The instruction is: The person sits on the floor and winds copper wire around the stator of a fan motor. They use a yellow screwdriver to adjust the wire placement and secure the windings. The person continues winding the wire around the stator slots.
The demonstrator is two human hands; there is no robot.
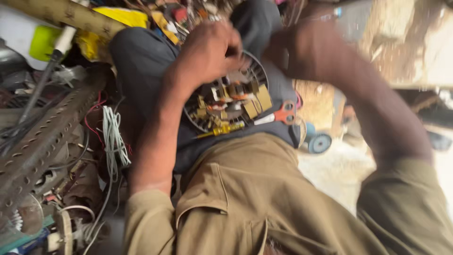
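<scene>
We steady the round stator (229, 101) on our lap, left hand (210, 49) gripping its top rim, right hand (302, 52) blurred, grip unclear, pliers (278, 114) resting beside the stator.

Cluttered repair workshop, work done on the lap. Left of the hands: perforated metal bar (45, 141), loose white wires (113, 141), red wires (94, 120), screwdriver (45, 78). Just below them: round motor part (231, 101) with copper-coloured pieces, orange-handled scissors (283, 113), yellow-handled tool (224, 129).
</scene>
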